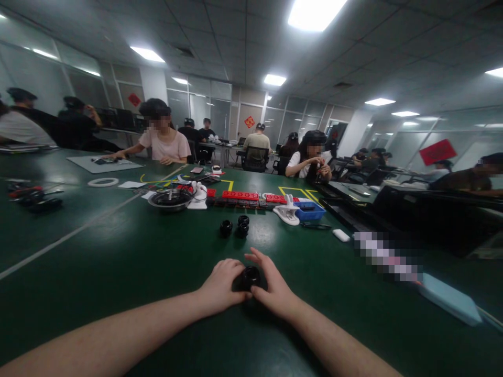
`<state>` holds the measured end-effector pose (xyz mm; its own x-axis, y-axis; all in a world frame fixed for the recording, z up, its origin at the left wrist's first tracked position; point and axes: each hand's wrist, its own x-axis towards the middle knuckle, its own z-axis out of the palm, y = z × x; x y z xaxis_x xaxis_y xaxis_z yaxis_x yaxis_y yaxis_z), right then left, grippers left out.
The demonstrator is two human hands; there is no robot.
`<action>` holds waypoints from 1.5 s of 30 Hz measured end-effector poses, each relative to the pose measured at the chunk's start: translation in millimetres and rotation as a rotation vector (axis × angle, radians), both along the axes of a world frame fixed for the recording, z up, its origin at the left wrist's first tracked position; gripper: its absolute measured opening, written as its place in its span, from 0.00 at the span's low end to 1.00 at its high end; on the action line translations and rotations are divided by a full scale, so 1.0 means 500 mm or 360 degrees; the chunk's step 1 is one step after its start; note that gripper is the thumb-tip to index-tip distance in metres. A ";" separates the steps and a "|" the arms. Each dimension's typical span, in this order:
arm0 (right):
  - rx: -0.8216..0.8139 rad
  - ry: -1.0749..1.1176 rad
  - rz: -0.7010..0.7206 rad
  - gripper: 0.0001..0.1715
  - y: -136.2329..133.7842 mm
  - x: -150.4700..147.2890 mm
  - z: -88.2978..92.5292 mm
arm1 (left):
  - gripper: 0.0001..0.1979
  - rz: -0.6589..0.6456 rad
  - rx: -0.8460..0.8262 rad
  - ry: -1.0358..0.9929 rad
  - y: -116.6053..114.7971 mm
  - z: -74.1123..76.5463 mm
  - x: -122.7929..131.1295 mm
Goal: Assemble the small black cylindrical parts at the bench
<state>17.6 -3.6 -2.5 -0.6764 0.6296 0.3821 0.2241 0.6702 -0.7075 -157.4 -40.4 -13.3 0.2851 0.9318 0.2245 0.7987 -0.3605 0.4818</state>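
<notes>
A glossy black ring-shaped piece (251,276) with a hollow centre is between my two hands, low over the green table. My left hand (223,283) is curled against its left side, fingertips and thumb touching it. From the right, my right hand (273,285) holds it with the thumb at its near edge; the fingers arch past its far side, the index finger raised. Just beyond my hands are similar black pieces: a single one (226,228) on the left and two close together (243,226) on the right, seemingly stacked.
Farther back are a metal bowl (171,200) of black parts, red blocks (240,196) in a row, a white clip-like stand (288,213) and a blue bin (309,210). Tools (37,198) lie far left, a light-blue case (450,298) right. Other people sit around the tables.
</notes>
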 end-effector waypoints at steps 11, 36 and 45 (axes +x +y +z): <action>-0.0037 -0.0021 -0.0263 0.40 0.012 -0.006 -0.022 | 0.36 0.0049 -0.0098 -0.0345 0.003 -0.010 -0.006; 0.0313 0.0020 -0.0188 0.19 -0.009 0.000 0.018 | 0.43 0.0012 -0.0164 -0.0455 0.004 -0.017 -0.007; 0.0219 0.0211 -0.0750 0.26 0.034 0.018 0.003 | 0.42 0.0047 -0.0290 -0.0482 -0.008 0.003 -0.003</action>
